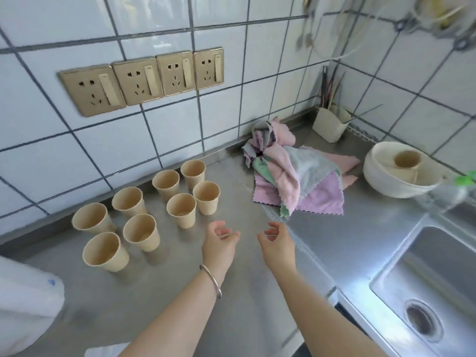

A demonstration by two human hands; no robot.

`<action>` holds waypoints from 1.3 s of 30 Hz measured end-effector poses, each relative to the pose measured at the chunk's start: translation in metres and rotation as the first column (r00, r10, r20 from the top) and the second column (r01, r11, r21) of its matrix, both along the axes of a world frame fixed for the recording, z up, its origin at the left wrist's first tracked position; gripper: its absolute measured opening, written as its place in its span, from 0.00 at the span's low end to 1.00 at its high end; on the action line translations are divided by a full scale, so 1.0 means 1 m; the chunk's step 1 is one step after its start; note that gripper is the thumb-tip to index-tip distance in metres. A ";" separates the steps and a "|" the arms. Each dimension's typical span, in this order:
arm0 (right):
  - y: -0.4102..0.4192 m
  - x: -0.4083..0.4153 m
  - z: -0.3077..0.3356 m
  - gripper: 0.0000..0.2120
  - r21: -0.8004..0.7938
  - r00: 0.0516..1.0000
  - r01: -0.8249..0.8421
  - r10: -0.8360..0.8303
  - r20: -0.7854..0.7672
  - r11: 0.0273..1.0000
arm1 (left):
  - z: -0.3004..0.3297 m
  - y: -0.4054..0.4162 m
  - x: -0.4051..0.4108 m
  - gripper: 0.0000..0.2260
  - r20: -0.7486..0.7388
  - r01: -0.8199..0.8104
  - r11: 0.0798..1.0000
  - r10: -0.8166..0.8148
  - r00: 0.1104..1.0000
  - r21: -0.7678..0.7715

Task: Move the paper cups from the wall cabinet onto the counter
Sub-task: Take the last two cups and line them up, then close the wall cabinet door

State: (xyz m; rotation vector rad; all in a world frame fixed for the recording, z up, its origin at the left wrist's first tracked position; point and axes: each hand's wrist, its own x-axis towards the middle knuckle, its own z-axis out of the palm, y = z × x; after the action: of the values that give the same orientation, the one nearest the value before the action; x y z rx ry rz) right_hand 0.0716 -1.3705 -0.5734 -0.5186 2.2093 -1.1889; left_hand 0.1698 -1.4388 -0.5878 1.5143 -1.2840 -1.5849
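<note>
Cups: 8 paper cups (144,215) upright on steel counter (242,292), two rows w/ open mouths up, at 10 o'clock from hands. Left hand (219,243) & right hand (279,244) both half-open, fingers curled, empty, hovering over counter. Cloths (296,176) piled at 1 o'clock.

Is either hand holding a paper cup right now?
No, the left hand and right hand hover empty beside the cups.

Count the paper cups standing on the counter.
8, upright in two rows along the tiled wall. Back row. Front row. One more cup sits in the white bowl on the right. None looks hidden.
</note>
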 end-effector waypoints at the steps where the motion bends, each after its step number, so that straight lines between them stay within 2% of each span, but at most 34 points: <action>1: 0.013 -0.004 0.005 0.17 -0.014 0.998 0.060 -0.060 0.003 0.998 | 0.004 0.008 -0.007 0.16 -0.014 0.028 1.000 -0.028 1.000 0.003; 5: 0.074 -0.026 0.029 0.14 -0.081 0.951 0.306 -0.307 -0.012 0.949 | 0.029 0.048 -0.047 0.17 -0.078 0.183 0.982 -0.185 0.980 -0.037; 8: 0.128 -0.044 0.048 0.13 -0.127 0.884 0.461 -0.467 -0.018 0.878 | 0.054 0.094 -0.085 0.15 -0.096 0.367 0.926 -0.374 0.922 -0.090; 13: 0.236 -0.069 0.076 0.11 -0.236 0.709 0.685 -0.705 -0.001 0.689 | 0.085 0.194 -0.140 0.08 -0.158 0.664 0.734 -0.679 0.717 -0.139; 18: 0.362 -0.070 0.101 0.09 -0.326 0.492 0.822 -0.871 -0.008 0.467 | 0.113 0.320 -0.170 0.08 -0.181 0.837 0.518 -0.853 0.490 -0.175; 22: 0.473 -0.052 0.125 0.06 -0.375 0.310 0.877 -0.950 -0.034 0.299 | 0.139 0.433 -0.172 0.07 -0.221 0.920 0.340 -0.929 0.297 -0.193; 26: 0.585 -0.022 0.149 0.07 -0.422 0.129 0.893 -0.987 -0.091 0.156 | 0.169 0.547 -0.159 0.08 -0.228 0.950 0.134 -0.971 0.068 -0.284; 28: 0.622 -0.010 0.159 0.08 -0.420 0.055 0.903 -0.993 -0.100 0.093 | 0.179 0.587 -0.153 0.08 -0.255 0.951 0.082 -0.967 0.004 -0.297; 32: 0.704 0.018 0.181 0.04 -0.474 -0.121 0.878 -0.989 -0.090 -0.064 | 0.200 0.682 -0.137 0.08 -0.326 0.946 -0.093 -0.924 -0.198 -0.311; 36: 0.767 0.023 0.211 0.08 -0.524 -0.243 0.840 -0.961 -0.130 -0.141 | 0.233 0.760 -0.138 0.10 -0.359 0.911 -0.202 -0.871 -0.335 -0.360; 39: 0.809 0.017 0.236 0.04 -0.552 -0.297 0.818 -0.940 -0.169 -0.159 | 0.261 0.808 -0.147 0.09 -0.368 0.867 -0.266 -0.823 -0.432 -0.422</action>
State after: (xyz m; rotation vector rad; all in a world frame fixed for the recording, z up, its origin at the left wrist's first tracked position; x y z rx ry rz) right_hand 0.0883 -0.5612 -0.3370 1.5658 2.9330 -2.2538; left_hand 0.0225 -0.6310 -0.3264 -0.8772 -2.1687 -2.6553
